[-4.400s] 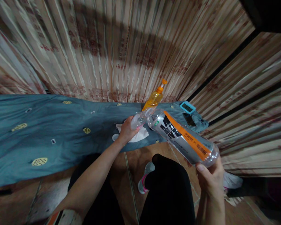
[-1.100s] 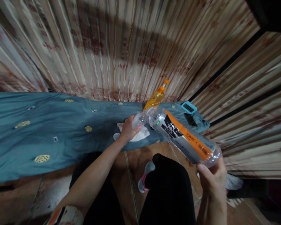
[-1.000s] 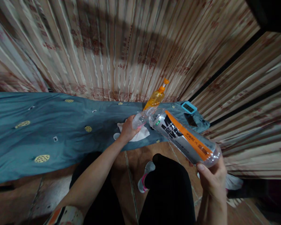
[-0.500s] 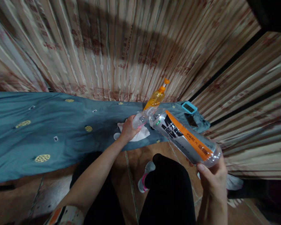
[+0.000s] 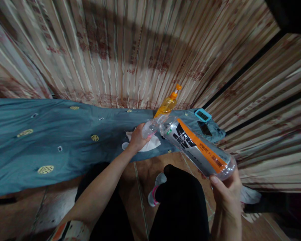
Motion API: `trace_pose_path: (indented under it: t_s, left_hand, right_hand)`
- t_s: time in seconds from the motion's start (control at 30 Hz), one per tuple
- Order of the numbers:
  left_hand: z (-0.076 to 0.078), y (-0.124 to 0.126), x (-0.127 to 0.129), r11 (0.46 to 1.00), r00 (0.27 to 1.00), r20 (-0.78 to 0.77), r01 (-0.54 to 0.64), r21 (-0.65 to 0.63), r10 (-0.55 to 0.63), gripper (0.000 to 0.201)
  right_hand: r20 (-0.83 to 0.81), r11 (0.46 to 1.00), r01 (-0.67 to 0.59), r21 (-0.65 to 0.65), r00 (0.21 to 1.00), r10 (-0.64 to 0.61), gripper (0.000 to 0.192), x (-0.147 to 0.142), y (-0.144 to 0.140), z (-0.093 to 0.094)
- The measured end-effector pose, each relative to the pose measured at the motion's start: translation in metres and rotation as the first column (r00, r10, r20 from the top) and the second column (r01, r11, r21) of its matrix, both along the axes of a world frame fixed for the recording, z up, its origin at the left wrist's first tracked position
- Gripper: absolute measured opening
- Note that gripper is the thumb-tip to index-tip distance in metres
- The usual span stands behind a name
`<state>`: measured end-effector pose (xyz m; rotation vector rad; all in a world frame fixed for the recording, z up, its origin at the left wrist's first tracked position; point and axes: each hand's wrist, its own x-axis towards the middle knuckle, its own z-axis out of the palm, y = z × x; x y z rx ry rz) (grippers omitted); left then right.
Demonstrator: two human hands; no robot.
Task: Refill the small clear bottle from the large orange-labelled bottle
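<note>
- Here's the left hand point(image 5: 137, 140), curled snugly round the clear vessel point(image 5: 148, 129), just in front of the pump bottle point(image 5: 165, 107).
- And the right hand point(image 5: 227, 190) clasps the big bottle point(image 5: 197, 147) by its base, slanting, front-right of the pump bottle.
- Necks close together; contact unclear.
- Steady wrists, aligned mouths should serve best.

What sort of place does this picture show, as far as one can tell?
Probably a room in a home: patterned curtains hang beyond a printed blue-green cloth, a small blue-framed digital display rests on the cloth, and the floor is tiled.
</note>
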<state>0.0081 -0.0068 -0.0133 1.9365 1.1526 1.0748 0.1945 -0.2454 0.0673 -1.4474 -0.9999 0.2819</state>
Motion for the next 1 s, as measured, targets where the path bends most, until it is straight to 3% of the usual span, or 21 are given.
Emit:
trace_pose_path:
  t_s: [0.57, 1.0]
  left_hand:
    - [-0.006, 0.001, -0.001, 0.998, 0.999, 0.044, 0.004, 0.058, -0.006, 0.051]
    - [-0.004, -0.002, 0.002, 0.993, 0.998, 0.065, 0.017, 0.118, -0.025, 0.063]
  right_hand:
    - [-0.052, 1.000, 0.010, -0.021, 0.999, -0.011, 0.103, -0.007, -0.003, -0.009]
    - [-0.137, 0.999, 0.025, -0.022, 0.990, -0.028, 0.091, -0.012, -0.007, -0.022]
